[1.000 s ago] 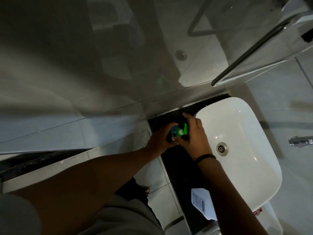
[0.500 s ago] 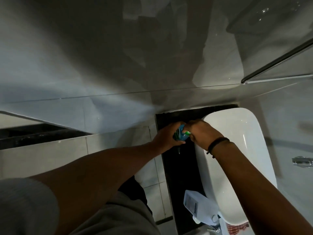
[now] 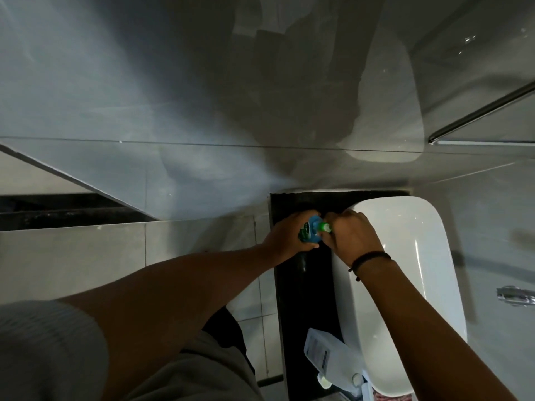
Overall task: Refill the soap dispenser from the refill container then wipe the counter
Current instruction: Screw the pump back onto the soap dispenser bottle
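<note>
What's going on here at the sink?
A person stands at a dark counter beside a white sink. The left hand grips a small blue and green bottle, while the right hand works at its green top. A clear plastic container lies on the counter nearer the person, untouched. No pouring or wiping is under way.

You have 1 view only: a wide-angle head camera, looking steeply down and forward. Your forearms enter from 7 and 5 o'clock. The dark counter (image 3: 301, 287) runs from centre to 6 o'clock; the white basin (image 3: 417, 267) sits at 4 o'clock, close. The tiled wall (image 3: 144, 96) fills 12 o'clock.
</note>
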Motion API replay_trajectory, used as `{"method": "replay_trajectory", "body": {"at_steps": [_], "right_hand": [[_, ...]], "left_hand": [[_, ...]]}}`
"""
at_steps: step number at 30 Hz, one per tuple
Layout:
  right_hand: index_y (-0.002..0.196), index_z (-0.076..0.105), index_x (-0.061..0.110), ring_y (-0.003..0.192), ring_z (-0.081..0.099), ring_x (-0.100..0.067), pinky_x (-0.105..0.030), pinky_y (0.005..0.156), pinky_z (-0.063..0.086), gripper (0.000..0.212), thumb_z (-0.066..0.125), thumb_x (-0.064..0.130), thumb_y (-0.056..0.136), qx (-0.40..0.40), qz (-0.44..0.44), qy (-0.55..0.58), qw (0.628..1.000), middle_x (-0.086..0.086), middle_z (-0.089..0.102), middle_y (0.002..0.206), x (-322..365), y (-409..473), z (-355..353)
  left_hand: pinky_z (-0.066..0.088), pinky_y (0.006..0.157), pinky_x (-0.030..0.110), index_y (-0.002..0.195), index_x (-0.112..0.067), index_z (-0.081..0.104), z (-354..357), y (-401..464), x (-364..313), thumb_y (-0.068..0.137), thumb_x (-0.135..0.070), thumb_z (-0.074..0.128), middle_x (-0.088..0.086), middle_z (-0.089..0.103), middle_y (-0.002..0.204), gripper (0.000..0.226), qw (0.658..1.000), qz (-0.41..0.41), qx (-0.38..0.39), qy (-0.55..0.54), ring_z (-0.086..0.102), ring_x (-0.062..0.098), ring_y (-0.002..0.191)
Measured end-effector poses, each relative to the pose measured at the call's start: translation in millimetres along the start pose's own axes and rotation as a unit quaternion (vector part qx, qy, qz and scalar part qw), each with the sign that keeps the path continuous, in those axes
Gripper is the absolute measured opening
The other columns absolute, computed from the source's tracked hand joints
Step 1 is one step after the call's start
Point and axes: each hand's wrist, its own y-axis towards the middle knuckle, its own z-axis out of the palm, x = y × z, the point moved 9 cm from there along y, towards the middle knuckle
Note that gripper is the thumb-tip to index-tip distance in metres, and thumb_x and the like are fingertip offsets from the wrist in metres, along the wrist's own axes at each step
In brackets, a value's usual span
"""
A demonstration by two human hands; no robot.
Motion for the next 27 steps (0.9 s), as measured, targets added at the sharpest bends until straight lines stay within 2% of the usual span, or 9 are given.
{"method": "replay_trajectory", "body": {"at_steps": [4,7,9,11,14,19,21,24,27], "right_hand": [[0.111,0.066,0.012,0.093,0.068,-0.032,-0.038,0.083,0.051,0.052,0.06,0.06,0.092,0.012,0.066,0.02,0.998,-0.012,0.072,0.098,-7,-4,5],[0.133,0.058,0.015,0.107,0.065,-0.035,-0.04,0.093,0.05,0.052,0.073,0.034,0.087,0.022,-0.003,0.05,0.999,-0.012,0.068,0.116,2,-4,5],[0.13,0.062,0.012,0.105,0.066,-0.037,-0.038,0.092,0.049,0.042,0.068,0.022,0.089,0.013,-0.031,0.035,0.999,-0.015,0.07,0.114,5,-2,3],[0.116,0.066,0.008,0.094,0.068,-0.037,-0.037,0.081,0.051,0.033,0.062,0.033,0.096,-0.008,0.014,0.038,0.999,-0.018,0.073,0.102,-3,0,2],[0.107,0.066,0.008,0.089,0.069,-0.035,-0.038,0.076,0.053,0.05,0.054,0.056,0.097,0.007,0.081,0.026,0.996,-0.017,0.073,0.097,-8,-2,6],[0.131,0.056,0.012,0.098,0.069,-0.036,-0.037,0.08,0.055,0.043,0.068,0.024,0.091,0.036,0.009,0.074,0.997,-0.017,0.07,0.112,1,-2,14],[0.123,0.059,0.01,0.093,0.07,-0.035,-0.032,0.07,0.049,0.035,0.062,0.033,0.097,0.018,0.048,0.068,0.996,-0.016,0.072,0.105,-10,-2,16],[0.114,0.061,0.011,0.088,0.07,-0.033,-0.03,0.065,0.047,0.049,0.058,0.056,0.095,0.004,0.095,0.093,0.991,-0.013,0.072,0.098,-15,-5,18],[0.135,0.051,0.014,0.098,0.068,-0.035,-0.04,0.078,0.058,0.053,0.07,0.038,0.091,0.031,0.025,0.119,0.992,-0.014,0.066,0.114,-2,-5,21]], "left_hand": [[0.055,0.109,0.036,0.155,-0.018,0.047,0,-1,-1,0.084,-0.027,0.089,0.005,0.062,0.147,0.083,1.0,0.006,-0.011,-0.003,0.062,0.02,0.131],[0.055,0.108,0.035,0.156,-0.015,0.046,-1,-1,1,0.084,-0.028,0.089,0.008,0.062,0.146,0.085,1.0,0.001,-0.015,0.003,0.062,0.022,0.13],[0.055,0.107,0.035,0.157,-0.015,0.044,0,-1,2,0.083,-0.029,0.09,0.008,0.061,0.147,0.088,1.0,-0.006,-0.011,0.002,0.062,0.022,0.131],[0.055,0.108,0.035,0.156,-0.018,0.045,2,-1,2,0.084,-0.029,0.09,0.005,0.061,0.147,0.085,1.0,-0.003,-0.01,-0.005,0.062,0.018,0.131],[0.054,0.11,0.033,0.155,-0.021,0.047,4,-2,2,0.084,-0.029,0.089,0.001,0.061,0.147,0.083,1.0,0.004,-0.011,-0.004,0.061,0.014,0.132],[0.053,0.109,0.032,0.156,-0.018,0.045,6,1,5,0.085,-0.032,0.088,0.005,0.061,0.147,0.084,1.0,-0.004,-0.012,0.014,0.061,0.019,0.132],[0.051,0.107,0.026,0.155,-0.019,0.046,7,1,4,0.085,-0.031,0.088,0.003,0.061,0.147,0.083,1.0,0.001,-0.014,0.004,0.061,0.016,0.132],[0.05,0.106,0.024,0.154,-0.022,0.047,6,-1,4,0.085,-0.031,0.088,0.001,0.061,0.146,0.081,1.0,0.003,-0.023,-0.002,0.06,0.015,0.131],[0.049,0.106,0.026,0.156,-0.021,0.045,5,-1,6,0.087,-0.031,0.085,0.003,0.06,0.147,0.08,1.0,-0.003,-0.03,0.009,0.059,0.017,0.132]]}}
